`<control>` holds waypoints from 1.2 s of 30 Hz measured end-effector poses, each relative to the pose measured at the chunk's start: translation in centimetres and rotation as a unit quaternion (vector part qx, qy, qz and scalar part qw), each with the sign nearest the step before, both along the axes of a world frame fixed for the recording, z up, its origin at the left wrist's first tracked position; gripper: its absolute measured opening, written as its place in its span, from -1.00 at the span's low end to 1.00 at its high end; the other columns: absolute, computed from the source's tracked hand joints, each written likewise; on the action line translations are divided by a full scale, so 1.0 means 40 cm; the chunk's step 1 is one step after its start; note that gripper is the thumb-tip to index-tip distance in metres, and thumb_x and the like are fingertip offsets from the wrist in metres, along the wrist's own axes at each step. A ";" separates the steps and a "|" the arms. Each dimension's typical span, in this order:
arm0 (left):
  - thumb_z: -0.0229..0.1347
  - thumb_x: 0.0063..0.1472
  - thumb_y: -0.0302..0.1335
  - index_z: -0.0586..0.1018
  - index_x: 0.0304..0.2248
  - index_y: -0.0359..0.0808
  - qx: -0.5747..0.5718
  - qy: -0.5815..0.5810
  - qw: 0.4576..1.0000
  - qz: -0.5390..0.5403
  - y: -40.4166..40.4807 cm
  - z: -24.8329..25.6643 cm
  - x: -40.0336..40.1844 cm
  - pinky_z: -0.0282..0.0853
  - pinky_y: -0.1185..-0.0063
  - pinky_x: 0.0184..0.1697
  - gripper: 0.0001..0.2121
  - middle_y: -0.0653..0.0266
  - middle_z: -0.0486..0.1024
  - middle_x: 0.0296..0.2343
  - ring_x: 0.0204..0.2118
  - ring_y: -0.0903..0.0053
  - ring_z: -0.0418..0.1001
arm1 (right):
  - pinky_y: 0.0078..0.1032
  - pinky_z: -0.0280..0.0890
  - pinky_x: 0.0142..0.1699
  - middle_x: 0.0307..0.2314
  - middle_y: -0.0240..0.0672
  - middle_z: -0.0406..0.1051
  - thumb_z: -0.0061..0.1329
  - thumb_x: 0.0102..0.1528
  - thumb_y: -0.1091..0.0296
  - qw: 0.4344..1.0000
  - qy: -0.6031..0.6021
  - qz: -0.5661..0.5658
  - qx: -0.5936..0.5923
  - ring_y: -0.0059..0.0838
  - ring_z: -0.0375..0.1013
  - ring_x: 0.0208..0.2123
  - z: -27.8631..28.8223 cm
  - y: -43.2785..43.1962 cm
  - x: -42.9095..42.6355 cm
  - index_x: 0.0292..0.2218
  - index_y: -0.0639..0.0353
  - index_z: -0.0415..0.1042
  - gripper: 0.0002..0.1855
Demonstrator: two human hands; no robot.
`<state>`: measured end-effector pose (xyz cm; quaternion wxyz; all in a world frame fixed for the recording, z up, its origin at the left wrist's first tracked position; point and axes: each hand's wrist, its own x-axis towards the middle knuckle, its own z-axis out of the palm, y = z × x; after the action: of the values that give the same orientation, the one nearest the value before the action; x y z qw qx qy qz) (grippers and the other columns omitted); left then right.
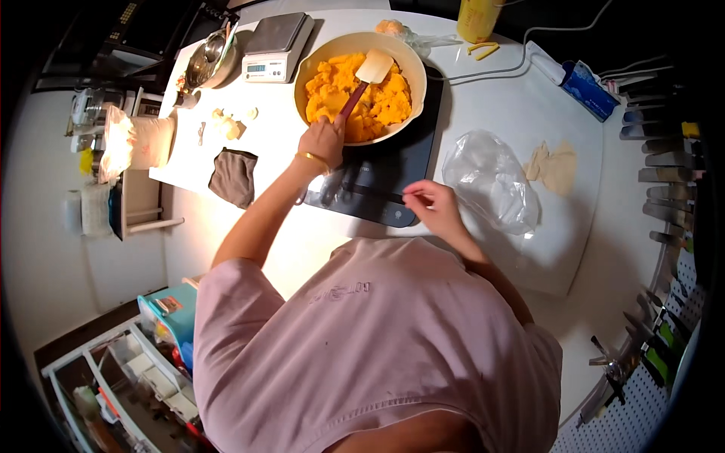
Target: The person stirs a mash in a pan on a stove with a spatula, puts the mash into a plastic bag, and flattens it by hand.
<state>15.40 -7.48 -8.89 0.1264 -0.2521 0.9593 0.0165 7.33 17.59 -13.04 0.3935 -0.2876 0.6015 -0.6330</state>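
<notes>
A cream-coloured pan (419, 105) stands on a black induction cooktop (391, 164), filled with soft orange mash (331, 85). My left hand (323, 141) grips the dark red handle of a spatula (374, 67), whose pale blade rests on the mash. Over the front right of the cooktop is my right hand (433, 205), its fingers loosely curled, with nothing visible between them. To its right lies a crumpled clear plastic bag (490, 181) on the white table (510, 107). Behind the pan's rim sits a knotted plastic bag (396, 28) with something orange inside.
A kitchen scale (277, 48) and a metal bowl (212, 62) stand at the back left. Pale scraps (227, 125) and a dark cloth (233, 176) lie left. A power cord (498, 72) crosses near a blue box (590, 90). Knives (668, 174) line the right wall.
</notes>
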 end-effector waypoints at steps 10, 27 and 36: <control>-0.06 -0.09 -0.55 0.35 -0.08 -0.25 0.083 0.006 0.995 -0.062 -0.193 0.008 0.016 0.34 0.30 -0.28 -0.53 -0.10 0.46 -0.40 -0.32 0.09 0.43 | -0.31 0.14 -0.05 -0.16 -0.15 0.26 0.16 -0.25 0.34 0.659 0.567 -0.368 0.331 -0.13 0.23 -0.11 -0.011 0.314 -0.137 -0.12 0.15 0.28 -0.39; 0.07 0.04 -0.36 0.49 -0.24 -0.16 -0.142 -0.014 0.958 -0.249 -0.387 0.342 0.093 0.32 0.44 -0.55 -0.75 0.16 0.45 -0.63 -0.59 0.29 0.43 | -0.43 0.14 -0.03 -0.18 -0.13 0.22 0.13 -0.13 0.39 0.755 0.313 -0.490 0.303 -0.24 0.23 -0.11 -0.135 0.217 -0.142 -0.13 0.28 0.24 -0.47; 0.00 0.08 -0.38 0.51 -0.20 -0.10 -0.114 -0.036 0.963 -0.241 -0.382 0.312 0.112 0.31 0.50 -0.59 -0.75 0.20 0.46 -0.65 -0.63 0.38 0.42 | -0.54 0.20 -0.19 -0.32 -0.39 0.38 0.02 -0.01 0.10 0.881 -0.408 0.212 0.114 -0.59 0.35 -0.25 -0.051 -0.273 0.156 -0.15 0.14 0.30 -0.56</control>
<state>19.89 -22.74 3.59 0.1317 -0.0272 0.9819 -0.1334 13.57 6.66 -15.08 0.7585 -0.0780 0.3806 -0.5233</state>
